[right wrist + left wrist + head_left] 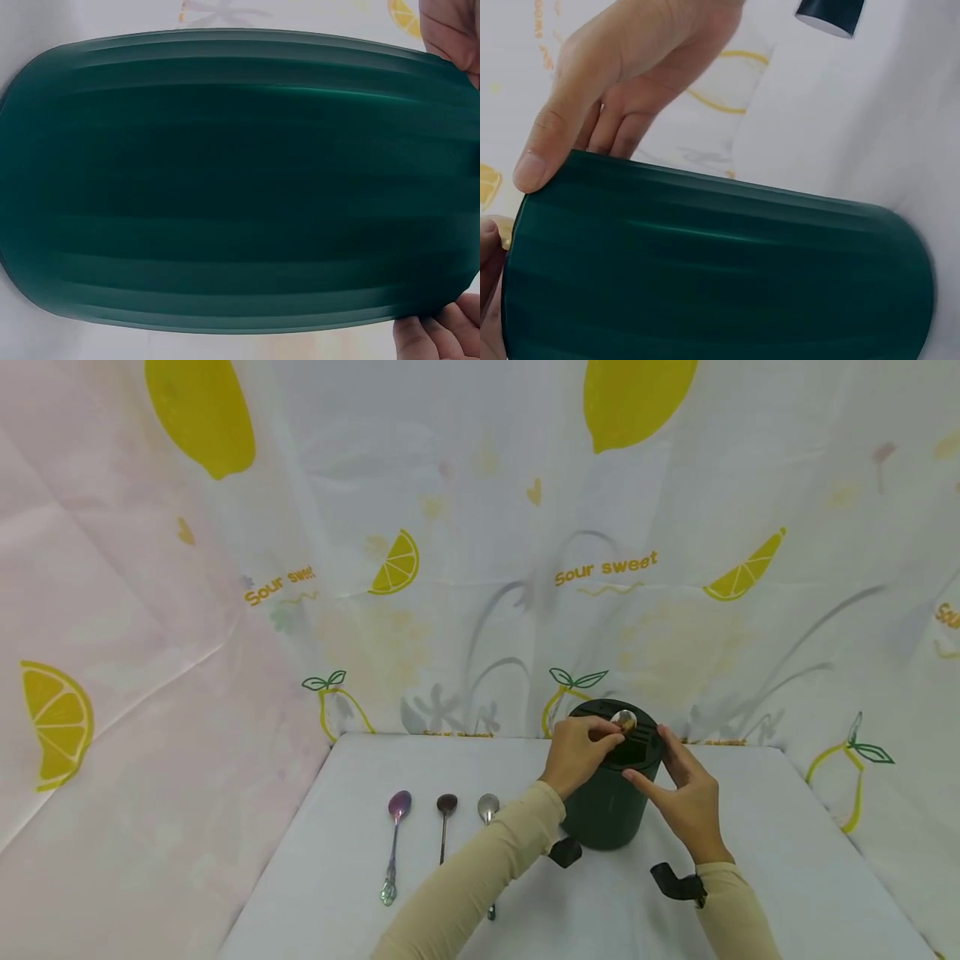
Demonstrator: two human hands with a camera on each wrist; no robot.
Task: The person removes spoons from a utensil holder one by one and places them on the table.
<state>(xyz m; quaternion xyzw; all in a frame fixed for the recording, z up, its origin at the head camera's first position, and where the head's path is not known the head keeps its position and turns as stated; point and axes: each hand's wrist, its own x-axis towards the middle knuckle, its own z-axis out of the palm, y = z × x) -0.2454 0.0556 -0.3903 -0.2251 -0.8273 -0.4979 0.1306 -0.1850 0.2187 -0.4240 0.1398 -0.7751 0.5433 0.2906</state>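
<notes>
A dark green, ribbed utensil holder (606, 810) with a black slotted top stands upright on the table. My left hand (581, 752) is over its top and pinches a spoon (624, 719) whose shiny bowl points up. The spoon's handle is hidden by the fingers and the holder. My right hand (686, 797) grips the holder's rim from the right, thumb at the front and fingers at the far side. In the left wrist view the right hand (630, 75) lies along the rim, and a bit of the spoon (507, 232) shows golden beside my left fingertips.
Three spoons lie in a row on the white table (322, 860), left of the holder: a purple iridescent spoon (396, 831), a dark brown spoon (446, 810) and a silver spoon (488, 806) partly behind my left sleeve. A lemon-print cloth (465, 635) hangs behind the table.
</notes>
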